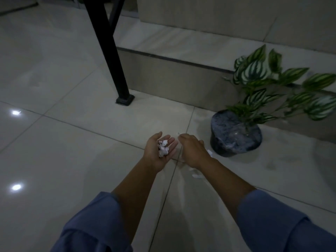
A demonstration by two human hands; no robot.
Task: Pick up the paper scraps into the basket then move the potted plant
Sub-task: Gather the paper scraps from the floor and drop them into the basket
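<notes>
Still gathering scraps: the left hand (pixel 160 149) is cupped palm up, carrying paper scraps (pixel 163 148). The right hand (pixel 190 151) reaches palm-down, grip hidden, over floor scraps (pixel 196 175) beside the potted plant (pixel 236 133). Next: pinch those up. No basket is visible.

Scraps (pixel 163 148): white, crumpled, bunched in the upturned palm of the left hand (pixel 160 153), at the base of the left fingers (pixel 171 141). More white scraps (pixel 196 175) lie behind the right fingers (pixel 183 138), under the wrist. Plant (pixel 236 133): dark speckled round pot, green-and-white striped leaves, upright, near the right fingers on their right.
</notes>
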